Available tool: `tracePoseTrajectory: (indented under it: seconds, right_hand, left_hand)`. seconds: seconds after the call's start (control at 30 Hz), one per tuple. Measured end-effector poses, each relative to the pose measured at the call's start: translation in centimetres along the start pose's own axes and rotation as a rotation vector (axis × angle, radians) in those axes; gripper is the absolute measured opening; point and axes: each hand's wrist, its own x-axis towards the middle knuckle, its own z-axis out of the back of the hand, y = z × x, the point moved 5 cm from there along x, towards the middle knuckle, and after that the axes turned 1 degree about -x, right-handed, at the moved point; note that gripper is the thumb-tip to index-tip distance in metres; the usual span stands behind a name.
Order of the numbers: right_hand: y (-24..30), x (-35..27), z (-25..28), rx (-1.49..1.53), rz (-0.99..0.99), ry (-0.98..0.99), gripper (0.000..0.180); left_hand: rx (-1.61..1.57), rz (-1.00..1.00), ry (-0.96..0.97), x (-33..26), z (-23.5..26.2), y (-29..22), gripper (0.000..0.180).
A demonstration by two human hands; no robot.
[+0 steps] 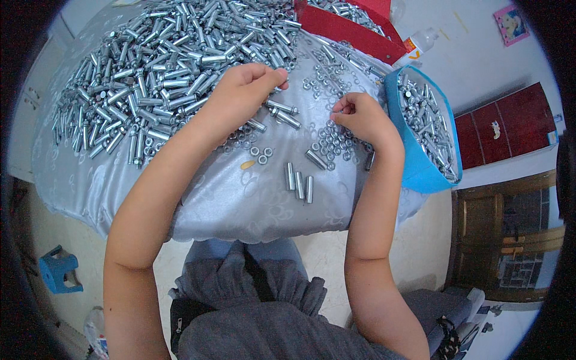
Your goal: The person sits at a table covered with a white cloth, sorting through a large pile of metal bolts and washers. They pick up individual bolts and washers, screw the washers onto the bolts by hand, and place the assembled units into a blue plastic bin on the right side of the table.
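Observation:
My left hand [245, 93] is closed in a pinch at the right side of a big heap of metal sleeve anchors [174, 72]. Something small and shiny shows at its fingertips, too little to name. Just below those fingers lie a few loose anchors [283, 115]. My right hand [365, 120] has its fingers curled and thumb drawn in, over a cluster of hex nuts [332, 139]; whatever it may hold is hidden. Nearer me on the cloth are several bare metal sleeves [299, 183] and a small group of nuts [259, 153].
A pale satin cloth [240, 210] covers the table. To the right stands a blue bin [427, 177] filled with anchors. At the back are a red box [354, 33] with more anchors and a white bottle [422, 42]. Washers [327, 69] are scattered beyond my right hand.

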Motion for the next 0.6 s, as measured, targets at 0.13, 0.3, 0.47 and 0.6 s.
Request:
tracePoseTrajectory:
  seconds: [0.13,0.3,0.47,0.6]
  right_hand:
    - [0.12,-0.03,0.06,-0.024,0.001,0.008,0.021]
    - [0.03,-0.09,0.12,-0.056,-0.007,0.014,0.023]
    - [0.48,-0.34,0.23,-0.047,0.012,-0.017,0.022]
    - [0.89,-0.2,-0.08,0.01,0.061,-0.005,0.019]
  left_hand:
    - [-0.024,0.034,0.02,0.05,-0.04,0.28,0.032]
    - [-0.045,0.04,-0.015,-0.28,-0.01,-0.29,0.03]
    - [-0.048,0.049,-0.015,-0.28,0.02,-0.26,0.031]
    - [-0.044,0.035,-0.01,-0.25,0.03,-0.24,0.031]
